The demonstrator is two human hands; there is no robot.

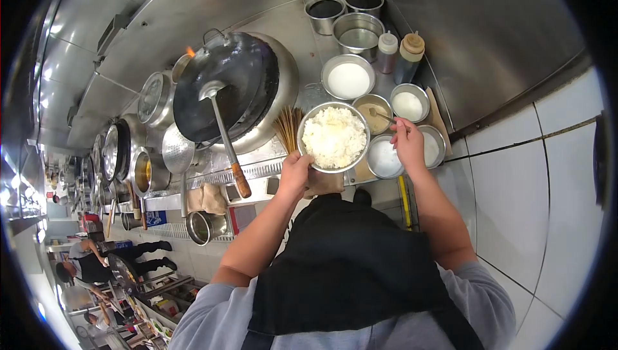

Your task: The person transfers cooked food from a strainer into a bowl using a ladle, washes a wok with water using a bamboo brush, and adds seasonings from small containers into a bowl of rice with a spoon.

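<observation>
My left hand [297, 173] grips the rim of a metal bowl heaped with white rice [334, 138], held level in front of me. My right hand [407, 144] is closed around the handle of a small spoon [382, 116]. The spoon's far end reaches a metal bowl of beige powder [371, 110] just right of the rice. Below my right hand sit a bowl of white granules [385, 157] and another pale-filled bowl [432, 146]. A bowl of white powder [407, 103] stands just beyond it.
To the left, a ladle [225, 141] rests in a black wok [193, 102] on the stove, near a small flame [190, 51]. A bamboo brush [287, 128] lies beside the rice. Squeeze bottles [410, 54] and pots of dark sauce [324, 8] stand at the back. Other people [87, 263] work far left.
</observation>
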